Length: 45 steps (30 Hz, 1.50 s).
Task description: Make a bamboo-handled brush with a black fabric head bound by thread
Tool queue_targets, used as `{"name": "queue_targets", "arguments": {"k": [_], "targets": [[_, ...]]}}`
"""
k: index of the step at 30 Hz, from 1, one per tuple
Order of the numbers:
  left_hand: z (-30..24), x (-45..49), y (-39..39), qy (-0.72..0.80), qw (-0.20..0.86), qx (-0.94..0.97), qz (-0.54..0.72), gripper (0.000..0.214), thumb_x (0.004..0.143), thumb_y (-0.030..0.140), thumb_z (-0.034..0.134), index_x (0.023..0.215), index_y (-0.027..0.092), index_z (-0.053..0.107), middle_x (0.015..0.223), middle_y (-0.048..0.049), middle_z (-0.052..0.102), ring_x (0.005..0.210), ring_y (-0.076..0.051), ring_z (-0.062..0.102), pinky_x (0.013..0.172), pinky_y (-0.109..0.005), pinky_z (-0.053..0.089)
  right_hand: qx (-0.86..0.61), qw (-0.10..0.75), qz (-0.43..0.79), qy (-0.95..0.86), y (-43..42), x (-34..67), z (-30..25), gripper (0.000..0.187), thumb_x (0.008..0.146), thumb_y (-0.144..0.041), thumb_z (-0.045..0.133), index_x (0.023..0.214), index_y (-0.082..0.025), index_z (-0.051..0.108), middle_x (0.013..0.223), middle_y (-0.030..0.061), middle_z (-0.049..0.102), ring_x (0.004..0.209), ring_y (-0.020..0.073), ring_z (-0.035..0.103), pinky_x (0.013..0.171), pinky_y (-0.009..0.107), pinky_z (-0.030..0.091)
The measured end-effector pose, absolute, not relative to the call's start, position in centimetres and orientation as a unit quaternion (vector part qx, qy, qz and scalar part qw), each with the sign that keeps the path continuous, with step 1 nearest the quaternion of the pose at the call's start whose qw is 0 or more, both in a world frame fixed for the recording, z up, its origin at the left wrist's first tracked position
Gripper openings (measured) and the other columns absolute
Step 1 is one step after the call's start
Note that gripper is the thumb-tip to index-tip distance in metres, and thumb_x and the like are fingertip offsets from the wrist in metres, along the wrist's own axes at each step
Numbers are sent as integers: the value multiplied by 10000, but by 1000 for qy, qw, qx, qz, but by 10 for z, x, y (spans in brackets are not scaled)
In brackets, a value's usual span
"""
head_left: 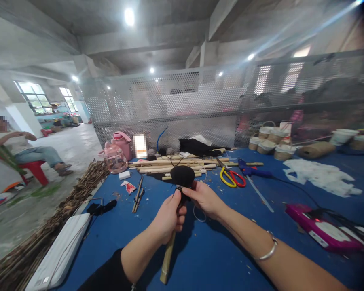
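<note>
My left hand (pixel 169 218) is closed around a bamboo stick (pixel 167 258) that carries a round black fuzzy ball (pixel 182 176) on its top end. The stick's lower end points back toward me over the blue table (pixel 218 250). My right hand (pixel 204 198) pinches the stick just under the black ball, fingers pressed together. A thin wire loop hangs below the right hand. A silver bangle sits on my right wrist.
Several bamboo sticks (pixel 182 163) lie behind the hands, with yellow and red scissors (pixel 232 178), a blue glue gun (pixel 255 171), a pink tool (pixel 321 232), white cloth (pixel 318 176) and small baskets (pixel 273 143). A pink bottle (pixel 118 151), twig pile (pixel 42 234). A person sits at left.
</note>
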<state>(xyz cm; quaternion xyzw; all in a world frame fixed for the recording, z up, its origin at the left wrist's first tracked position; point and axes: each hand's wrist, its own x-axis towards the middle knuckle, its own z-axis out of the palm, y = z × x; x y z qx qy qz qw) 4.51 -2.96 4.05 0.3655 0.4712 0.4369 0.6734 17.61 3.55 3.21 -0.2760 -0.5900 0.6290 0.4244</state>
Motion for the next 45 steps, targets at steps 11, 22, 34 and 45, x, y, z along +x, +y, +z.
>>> {"name": "queue_targets", "arguments": {"k": [11, 22, 34, 45], "targets": [[44, 37, -24, 465, 672, 383, 431, 535, 686, 717, 480, 726, 190, 390, 516, 100, 300, 365, -15, 175, 355, -151, 87, -299, 395, 662, -563, 31, 194, 49, 383, 620, -455, 723, 630, -177, 459, 391, -124, 283, 335, 24, 163, 337, 179, 114], [42, 24, -24, 223, 884, 249, 326, 434, 794, 596, 446, 691, 177, 400, 470, 108, 191, 354, -15, 17, 292, -125, 54, -254, 369, 709, -545, 40, 185, 29, 456, 552, -464, 785, 689, -176, 459, 399, -130, 321, 302, 8, 187, 307, 170, 119], [35, 26, -19, 300, 874, 244, 294, 461, 815, 603, 362, 661, 176, 443, 455, 43, 387, 286, -51, 286, 280, -166, 284, -232, 333, 801, -441, 31, 180, 20, 437, 564, -397, 804, 675, -179, 443, 393, -140, 255, 339, 2, 94, 315, 148, 60], [28, 40, -29, 547, 487, 509, 451, 482, 790, 632, 433, 934, 181, 522, 753, -19, 594, 471, -94, 509, 439, -210, 363, -280, 390, 745, -464, 27, 176, 26, 409, 609, -414, 769, 801, -173, 500, 403, -143, 243, 334, 13, 97, 324, 171, 51]]}}
